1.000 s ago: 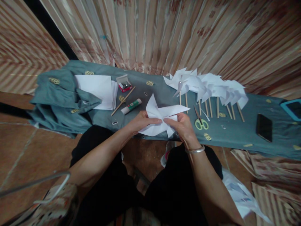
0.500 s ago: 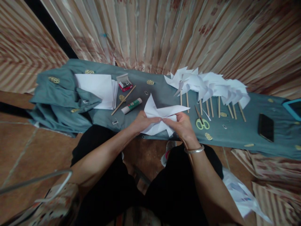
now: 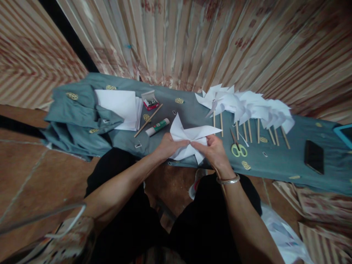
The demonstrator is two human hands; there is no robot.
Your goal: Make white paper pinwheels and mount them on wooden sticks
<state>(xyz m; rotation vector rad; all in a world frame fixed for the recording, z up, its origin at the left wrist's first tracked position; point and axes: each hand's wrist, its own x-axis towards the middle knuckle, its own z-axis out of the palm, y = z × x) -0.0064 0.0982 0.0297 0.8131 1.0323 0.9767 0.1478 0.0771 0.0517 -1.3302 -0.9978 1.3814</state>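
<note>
Between my two hands is a white paper pinwheel (image 3: 178,128) without a stick, its pointed blades spread out above the cloth's front edge. My left hand (image 3: 168,145) is closed on its left side, the thumb pressing near the middle. From the right, my right hand (image 3: 214,150) grips it too, its thumb also near the centre; the fingers of both hands are partly hidden under the paper. Left of the pinwheel lie a glue stick (image 3: 157,127), a wooden stick (image 3: 147,121) and a small open box of metal pins (image 3: 150,101).
A grey-green cloth (image 3: 187,108) covers the narrow table. White paper sheets (image 3: 117,108) lie at the left. Several finished pinwheels (image 3: 250,104) on sticks are lined up at the right, with green-handled scissors (image 3: 238,149) in front. Farther right are a phone (image 3: 314,157) and a blue-edged device (image 3: 343,132).
The whole view has shifted slightly, so things sit a little lower and to the right. My thumbs have moved a bit apart at the pinwheel's centre; both hands still hold it.
</note>
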